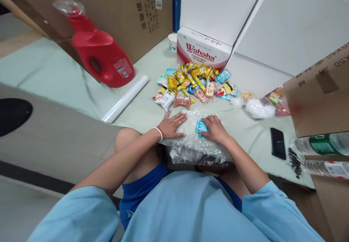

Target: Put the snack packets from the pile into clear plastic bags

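My left hand [173, 125] lies flat, fingers stretched out, on the left part of a clear crinkled plastic sheet or bag [188, 151]. The plastic spreads over the table's front edge and hangs down toward my lap. My right hand [216, 130] is closed on a small blue snack packet [201, 127], which rests on the plastic; part of it is hidden under the fingers. Just beyond both hands is a heap of wrapped snacks [193, 80], mostly in yellow wrappers, with a brown packet [182, 101] and a silvery white packet [165, 99] at its near side.
A red jug [100, 52] and a roll of plastic film [125, 100] are on the left. Behind the heap stands a Wahaha box [203, 51]. To the right are a white plastic bag [260, 108], a black phone [278, 143], bottles [324, 145] and a cardboard box [319, 96].
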Demonstrator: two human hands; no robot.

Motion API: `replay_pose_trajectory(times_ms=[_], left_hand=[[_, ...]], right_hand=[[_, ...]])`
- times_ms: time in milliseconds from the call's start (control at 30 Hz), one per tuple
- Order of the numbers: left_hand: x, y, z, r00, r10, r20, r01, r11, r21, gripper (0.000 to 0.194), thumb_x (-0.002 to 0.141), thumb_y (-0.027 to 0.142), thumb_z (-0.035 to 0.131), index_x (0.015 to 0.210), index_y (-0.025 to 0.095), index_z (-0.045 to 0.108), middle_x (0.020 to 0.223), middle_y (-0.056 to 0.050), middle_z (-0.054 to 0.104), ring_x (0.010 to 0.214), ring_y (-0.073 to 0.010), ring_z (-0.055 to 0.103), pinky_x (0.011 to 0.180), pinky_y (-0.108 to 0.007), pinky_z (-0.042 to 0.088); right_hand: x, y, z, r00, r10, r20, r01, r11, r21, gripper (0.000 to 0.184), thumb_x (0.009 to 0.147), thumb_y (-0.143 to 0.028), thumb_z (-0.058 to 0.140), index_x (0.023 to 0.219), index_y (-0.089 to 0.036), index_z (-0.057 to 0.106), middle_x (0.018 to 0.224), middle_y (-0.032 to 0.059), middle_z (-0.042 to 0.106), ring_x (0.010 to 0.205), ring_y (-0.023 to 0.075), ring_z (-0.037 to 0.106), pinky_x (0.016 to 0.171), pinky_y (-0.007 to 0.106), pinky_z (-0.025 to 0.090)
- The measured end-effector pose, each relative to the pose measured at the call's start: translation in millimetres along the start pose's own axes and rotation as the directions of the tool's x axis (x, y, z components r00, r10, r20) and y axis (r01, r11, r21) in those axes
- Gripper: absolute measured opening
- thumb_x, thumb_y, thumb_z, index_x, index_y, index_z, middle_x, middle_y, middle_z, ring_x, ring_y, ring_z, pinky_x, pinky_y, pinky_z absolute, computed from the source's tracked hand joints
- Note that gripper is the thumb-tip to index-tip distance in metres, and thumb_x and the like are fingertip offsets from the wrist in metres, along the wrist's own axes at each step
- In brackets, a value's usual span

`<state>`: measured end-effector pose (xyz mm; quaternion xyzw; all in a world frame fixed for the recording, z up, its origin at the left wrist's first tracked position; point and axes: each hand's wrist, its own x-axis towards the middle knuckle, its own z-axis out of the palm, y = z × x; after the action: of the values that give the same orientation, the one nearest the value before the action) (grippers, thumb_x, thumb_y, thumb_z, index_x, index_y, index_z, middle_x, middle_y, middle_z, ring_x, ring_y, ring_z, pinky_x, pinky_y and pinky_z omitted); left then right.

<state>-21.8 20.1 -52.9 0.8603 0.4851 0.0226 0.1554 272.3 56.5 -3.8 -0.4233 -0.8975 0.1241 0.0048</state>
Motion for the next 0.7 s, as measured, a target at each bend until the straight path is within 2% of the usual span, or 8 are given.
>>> replay_pose_trajectory(times_ms=[100,267,367,467,567,700], left_hand=[[0,-2,1.1,1.000,-0.005,-0.007,0.005,1.000,-0.023,0.096,0.093,0.075,0.051,0.169,0.024,0.025,0.174,-0.016,0.027,0.162,-0.0367,0.026,0.126,-0.070,-0.005],[0,-6,-5.6,1.000,-0.010,0.018,0.012,0.997,-0.080,0.098,0.091,0.073,0.056,0.169,0.024,0.023,0.175,-0.016,0.023,0.162,-0.0377,0.023,0.126,-0.071,0.000],[-4,-5,-11.5,1.000,-0.004,-0.004,0.003,0.996,-0.092,0.088,0.094,0.070,0.054,0.168,0.029,0.028,0.176,-0.013,0.022,0.163,-0.0372,0.021,0.126,-0.072,0.004],[-10,-1,-13.0,1.000,0.011,0.001,-0.011,0.998,-0.054,0.081,0.095,0.070,0.054,0.165,0.033,0.036,0.175,-0.011,0.026,0.163,-0.0380,0.020,0.124,-0.075,-0.002],[-15,0,-12.2,0.998,-0.009,0.065,0.010,1.000,-0.027,0.092,0.088,0.072,0.063,0.165,0.033,0.035,0.175,-0.012,0.025,0.163,-0.0409,0.018,0.121,-0.078,-0.009],[-17,-1,-15.8,0.986,-0.007,0.169,0.013,0.999,-0.031,0.112,0.076,0.076,0.072,0.168,0.031,0.026,0.178,-0.014,0.014,0.164,-0.0439,0.010,0.119,-0.080,-0.010]], right_hand=[[-11,4,-1,0.999,-0.031,-0.018,0.031,0.998,0.046,0.068,0.089,-0.043,0.075,0.150,-0.022,0.054,0.135,0.0164,0.057,0.125,0.0357,0.048,0.106,0.048,0.044],[-22,6,-1,0.991,-0.082,0.108,0.077,0.996,0.049,0.070,0.088,-0.036,0.076,0.153,-0.024,0.052,0.144,0.0150,0.055,0.128,0.0345,0.049,0.107,0.048,0.043],[-22,7,-4,0.984,-0.097,0.147,0.091,0.995,0.045,0.071,0.088,-0.035,0.076,0.154,-0.023,0.051,0.150,0.0143,0.053,0.130,0.0345,0.049,0.108,0.047,0.043],[-20,6,-9,0.980,-0.098,0.171,0.100,0.995,-0.003,0.071,0.088,-0.032,0.073,0.154,-0.022,0.050,0.152,0.0145,0.053,0.131,0.0355,0.049,0.108,0.047,0.043],[-20,4,-14,0.979,-0.082,0.188,0.095,0.993,-0.064,0.070,0.088,-0.032,0.071,0.154,-0.020,0.050,0.151,0.0158,0.054,0.129,0.0363,0.050,0.105,0.047,0.044],[-20,2,-18,0.973,-0.085,0.216,0.110,0.988,-0.109,0.073,0.087,-0.031,0.071,0.155,-0.020,0.048,0.149,0.0161,0.054,0.126,0.0363,0.051,0.103,0.047,0.043]])
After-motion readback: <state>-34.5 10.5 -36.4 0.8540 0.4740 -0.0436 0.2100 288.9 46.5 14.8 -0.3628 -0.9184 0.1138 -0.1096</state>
